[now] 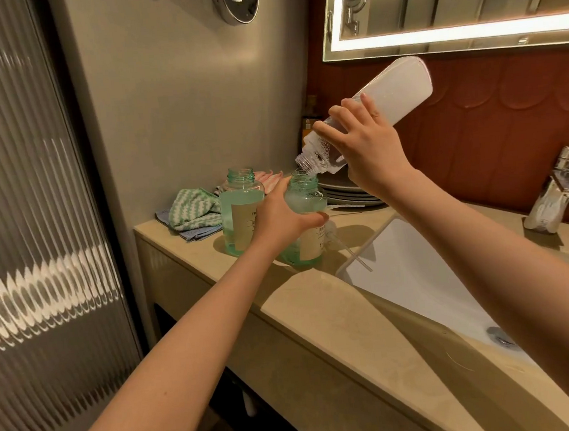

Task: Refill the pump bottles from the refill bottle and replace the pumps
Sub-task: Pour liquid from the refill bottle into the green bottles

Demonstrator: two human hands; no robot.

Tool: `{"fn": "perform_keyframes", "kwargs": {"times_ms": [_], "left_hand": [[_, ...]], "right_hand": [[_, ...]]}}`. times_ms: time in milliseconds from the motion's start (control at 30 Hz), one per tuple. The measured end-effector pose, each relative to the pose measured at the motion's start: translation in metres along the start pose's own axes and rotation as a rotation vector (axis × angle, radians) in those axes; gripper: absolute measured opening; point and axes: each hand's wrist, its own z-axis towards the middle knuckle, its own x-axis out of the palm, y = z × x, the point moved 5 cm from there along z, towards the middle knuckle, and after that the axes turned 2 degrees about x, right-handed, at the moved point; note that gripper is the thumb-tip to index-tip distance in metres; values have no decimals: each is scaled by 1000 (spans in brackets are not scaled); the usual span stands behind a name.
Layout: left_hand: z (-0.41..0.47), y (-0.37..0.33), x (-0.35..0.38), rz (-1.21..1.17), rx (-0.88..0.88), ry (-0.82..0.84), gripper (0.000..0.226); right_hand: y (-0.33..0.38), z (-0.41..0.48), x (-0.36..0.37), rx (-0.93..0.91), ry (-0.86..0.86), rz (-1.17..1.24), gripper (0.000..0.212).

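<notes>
Two green-tinted pump bottles stand uncapped on the beige counter. My left hand (281, 217) grips the nearer bottle (304, 200) around its shoulder. My right hand (364, 146) holds a clear refill bottle (391, 91) tipped mouth-down, its neck right over the nearer bottle's opening; foam shows inside both. The other pump bottle (241, 212) stands just to the left, holding green liquid. A white pump (338, 234) with its long tube lies on the counter beside the sink.
A white sink basin (416, 283) sits to the right, with a chrome tap (561, 187) behind it. Folded cloths (195, 211) and stacked grey plates (346, 191) lie at the back of the counter (182, 248). A ribbed glass door stands on the left.
</notes>
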Motion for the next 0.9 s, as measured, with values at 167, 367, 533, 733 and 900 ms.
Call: {"fn": "perform_keyframes", "kwargs": {"times_ms": [167, 367, 533, 733, 900], "left_hand": [[0, 0, -1, -13, 5, 0, 90], [0, 0, 0, -15, 14, 1, 88], [2, 3, 1, -13, 13, 8, 91], [4, 5, 1, -20, 18, 10, 92], [4, 5, 2, -25, 19, 12, 90]], "right_hand": [[2, 2, -5, -29, -30, -29, 65], [4, 5, -6, -64, -31, -45, 63], [6, 7, -8, -90, -27, -73, 62], [8, 9, -11, -154, -36, -156, 60], [9, 10, -10, -194, -50, -221, 57]]}}
